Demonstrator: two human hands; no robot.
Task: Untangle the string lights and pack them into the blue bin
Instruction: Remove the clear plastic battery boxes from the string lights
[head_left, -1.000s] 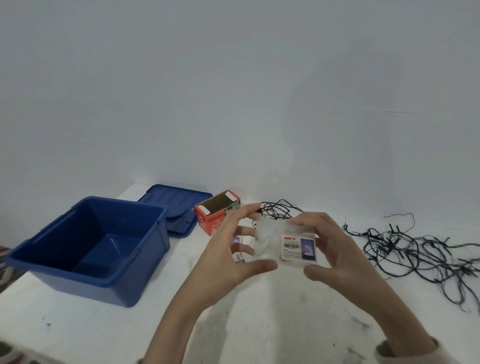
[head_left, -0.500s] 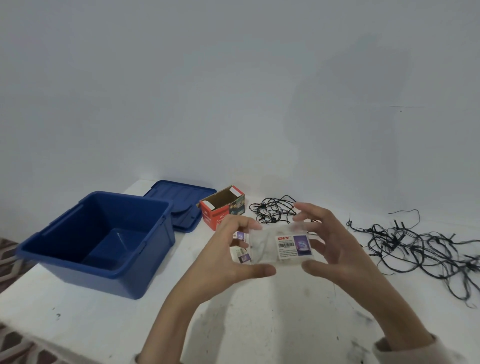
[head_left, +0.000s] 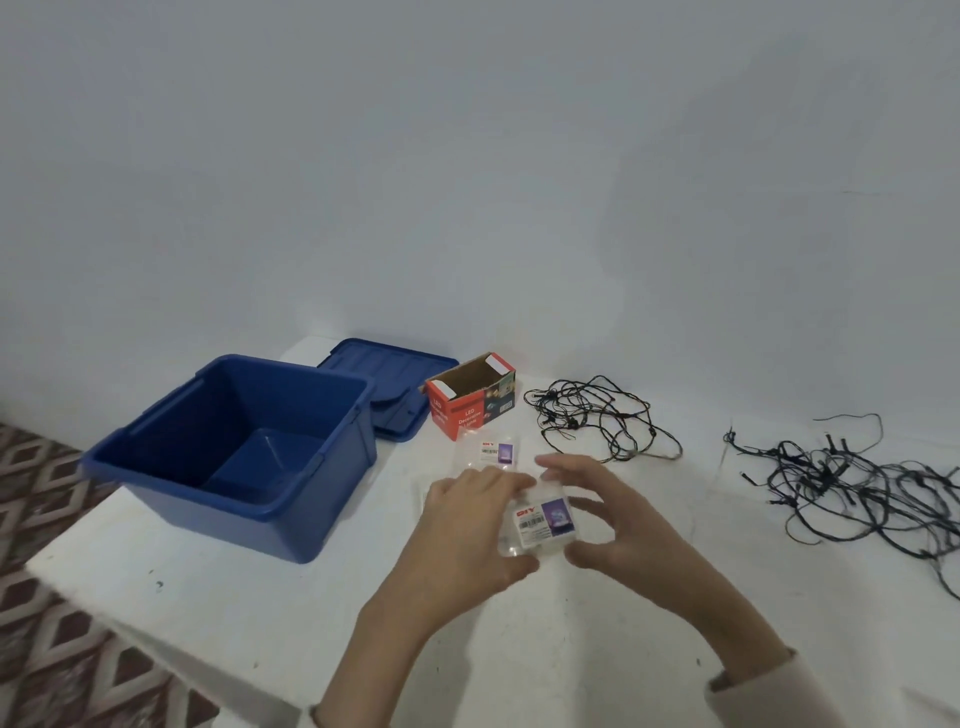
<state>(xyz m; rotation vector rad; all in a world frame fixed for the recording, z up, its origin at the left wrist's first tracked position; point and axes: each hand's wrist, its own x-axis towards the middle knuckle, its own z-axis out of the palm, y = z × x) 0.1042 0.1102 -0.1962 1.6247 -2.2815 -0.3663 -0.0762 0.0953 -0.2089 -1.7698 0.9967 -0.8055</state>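
My left hand (head_left: 470, 535) and right hand (head_left: 618, 525) have sunk toward the table (head_left: 363, 613); my left fingers (head_left: 506, 480) now cover the packet's (head_left: 543, 522) 9 o'clock end.

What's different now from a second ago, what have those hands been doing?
The left hand and right hand brought the clear plastic labelled packet lower, towards the white table, and keep hold of it. The open blue plastic bin, its blue lid, the red cardboard box and the tangled dark string lights stayed put.

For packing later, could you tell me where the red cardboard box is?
Head view, centre: the red cardboard box sits between the blue plastic lid and a black wire tangle.
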